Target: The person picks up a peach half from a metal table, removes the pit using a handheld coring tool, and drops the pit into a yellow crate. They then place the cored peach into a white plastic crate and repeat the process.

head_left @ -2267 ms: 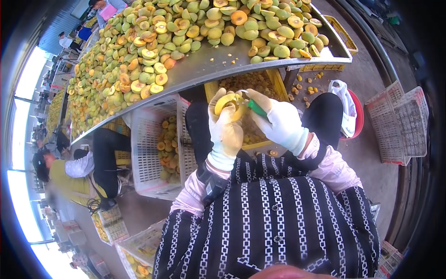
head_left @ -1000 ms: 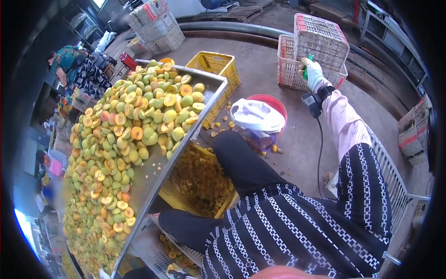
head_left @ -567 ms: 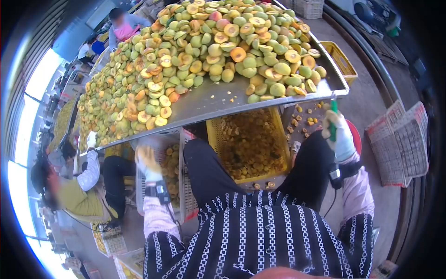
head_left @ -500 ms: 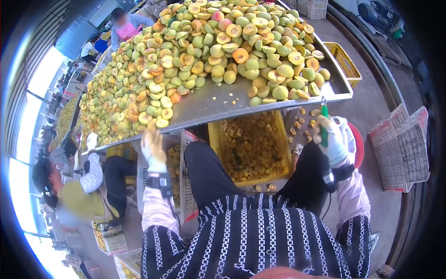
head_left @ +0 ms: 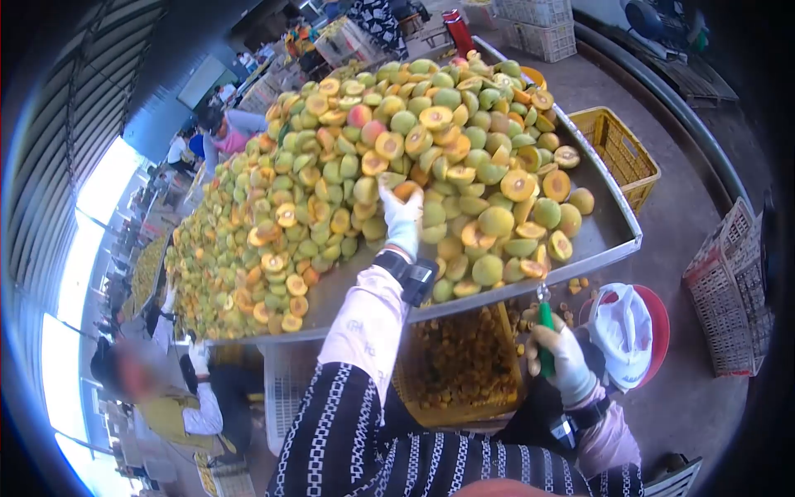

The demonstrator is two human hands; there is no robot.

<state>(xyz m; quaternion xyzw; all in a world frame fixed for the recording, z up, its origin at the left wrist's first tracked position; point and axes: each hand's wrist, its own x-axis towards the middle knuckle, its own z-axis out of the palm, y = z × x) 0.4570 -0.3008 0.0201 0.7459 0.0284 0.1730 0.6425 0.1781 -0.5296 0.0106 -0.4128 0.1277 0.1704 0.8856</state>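
My left hand (head_left: 402,217), in a white glove with the fingertips bare, reaches into the heap of halved peaches (head_left: 331,186). Its fingers and thumb close round an orange peach half (head_left: 407,190) on the heap's near slope. In my right hand (head_left: 566,358), also gloved, is a pitting tool with a green handle (head_left: 546,338). The tool's metal tip points up, close to the front rim of the metal table (head_left: 580,265). Many halves show brown pits or hollows at the cut face.
Below the table stands a yellow crate (head_left: 513,389) of pits and scraps. A red bucket (head_left: 658,331) with a white cloth (head_left: 621,335) on it is at right. Beyond are a yellow basket (head_left: 617,145) and stacked white crates (head_left: 720,290). A co-worker (head_left: 178,406) sits at left.
My left hand has moved from the table's front edge up and right onto the heap, closing on a peach half. My right hand, still gripping the tool, sits lower. The view has shifted.
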